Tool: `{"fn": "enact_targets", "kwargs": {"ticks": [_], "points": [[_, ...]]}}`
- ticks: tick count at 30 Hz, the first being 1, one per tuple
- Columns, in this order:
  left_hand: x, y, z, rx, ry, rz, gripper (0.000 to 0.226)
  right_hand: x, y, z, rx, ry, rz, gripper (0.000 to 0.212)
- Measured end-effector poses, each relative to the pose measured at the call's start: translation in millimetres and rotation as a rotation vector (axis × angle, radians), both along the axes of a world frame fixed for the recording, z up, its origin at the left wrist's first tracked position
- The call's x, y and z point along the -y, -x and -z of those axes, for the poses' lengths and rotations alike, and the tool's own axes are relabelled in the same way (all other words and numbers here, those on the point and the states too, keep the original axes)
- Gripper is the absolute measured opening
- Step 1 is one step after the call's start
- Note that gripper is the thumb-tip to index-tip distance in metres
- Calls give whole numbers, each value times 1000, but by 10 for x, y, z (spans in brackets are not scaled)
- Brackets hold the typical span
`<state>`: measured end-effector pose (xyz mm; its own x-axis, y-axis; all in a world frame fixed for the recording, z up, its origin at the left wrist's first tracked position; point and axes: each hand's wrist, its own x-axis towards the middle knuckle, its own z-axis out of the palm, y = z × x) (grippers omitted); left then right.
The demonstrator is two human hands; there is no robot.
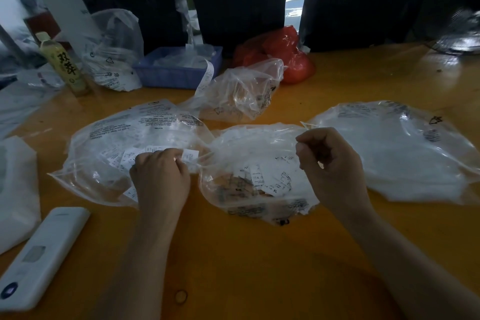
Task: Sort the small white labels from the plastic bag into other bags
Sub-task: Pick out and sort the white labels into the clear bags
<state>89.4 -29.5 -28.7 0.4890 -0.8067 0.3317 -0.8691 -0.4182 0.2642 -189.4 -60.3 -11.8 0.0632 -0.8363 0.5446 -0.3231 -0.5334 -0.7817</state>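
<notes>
An orange-yellow surface (233,254) runs back to dark panels, with a bright gap between them. At the far left a white remote control (39,257) lies near the front edge beside a white foam sheet (15,189), and behind them a green drink bottle (63,63) stands upright. Next to it sit a crumpled clear bag with printing (114,52) and a blue tray (179,70) of paper strips. The left clear bag (117,138) lies flat with small white labels (127,158) inside; the left hand (161,176) rests at its mouth with fingers curled, pinching one label (189,156) at its fingertips. Just beside it, the middle bag (254,163) holds more loose labels, some printed with sizes. An empty-looking crumpled bag (246,88) sits behind it, and a red bag (288,54) farther back. The right hand (332,163) is curled, pinching the upper edge of the middle bag. To its right a third clear bag (402,148) lies flat with white contents, and a dark fan (459,31) is at the far corner
</notes>
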Motion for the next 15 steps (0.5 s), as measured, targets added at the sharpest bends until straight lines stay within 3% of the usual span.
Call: {"fn": "enact_targets", "kwargs": {"ticks": [4, 7, 9, 12, 15], "points": [[51, 17, 34, -29, -261, -84, 68, 54, 71, -52, -104, 65, 135, 10], [39, 23, 36, -19, -258, -78, 82, 173, 212, -87, -361, 89, 337, 7], [30, 32, 18, -19, -218, -72, 81, 285, 397, -91, -599, 18, 464, 15], [21, 78, 6, -4, -91, -62, 69, 474, 687, -79, -950, -261, 547, 22], [38, 174, 8, 10, 105, 40, 61, 526, 856, -59, -1066, -414, 554, 44]]}}
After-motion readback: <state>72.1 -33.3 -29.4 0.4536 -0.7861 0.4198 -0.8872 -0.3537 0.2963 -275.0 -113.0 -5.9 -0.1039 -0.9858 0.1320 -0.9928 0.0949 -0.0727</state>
